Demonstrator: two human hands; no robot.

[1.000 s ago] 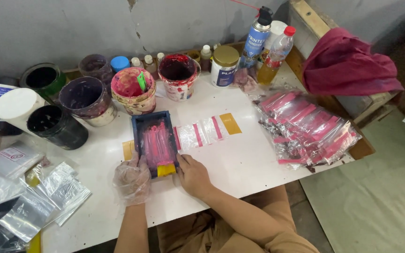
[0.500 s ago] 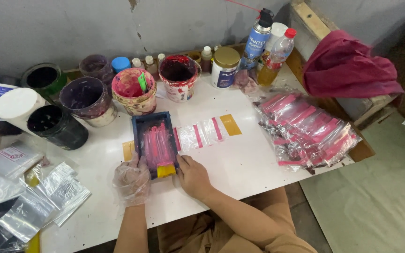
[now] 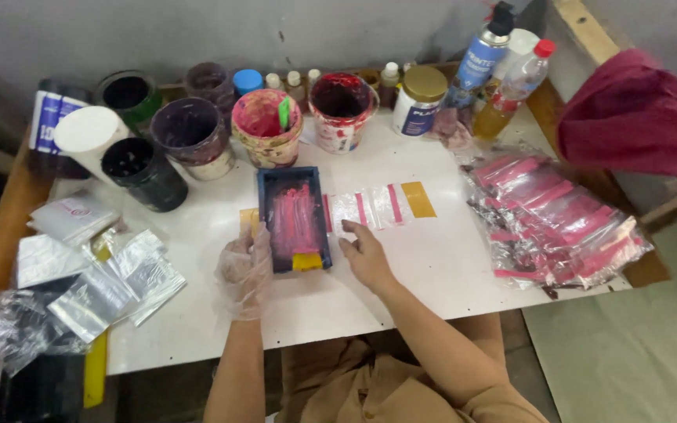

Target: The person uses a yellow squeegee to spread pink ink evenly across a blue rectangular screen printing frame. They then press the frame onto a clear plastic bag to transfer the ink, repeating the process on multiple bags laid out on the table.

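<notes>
The gloved left hand [image 3: 244,269] steadies the dark blue printing frame [image 3: 293,218] by its left edge — pink ink inside — while the bare right hand [image 3: 365,254] rests open-fingered just beside its right edge, near a yellow squeegee [image 3: 307,262].

Landmark: blue printing frame [image 3: 295,219]. Behind it, a row of paint tubs [image 3: 266,127] and jars blocks passage toward the wall. Right of it, clear pouches with pink strips [image 3: 371,207] lie flat; past them bare surface [image 3: 440,258] is open up to the heap of printed bags [image 3: 554,219]. Left of it, loose silver pouches [image 3: 107,270] clutter the way. In front, bare surface to the edge.
</notes>
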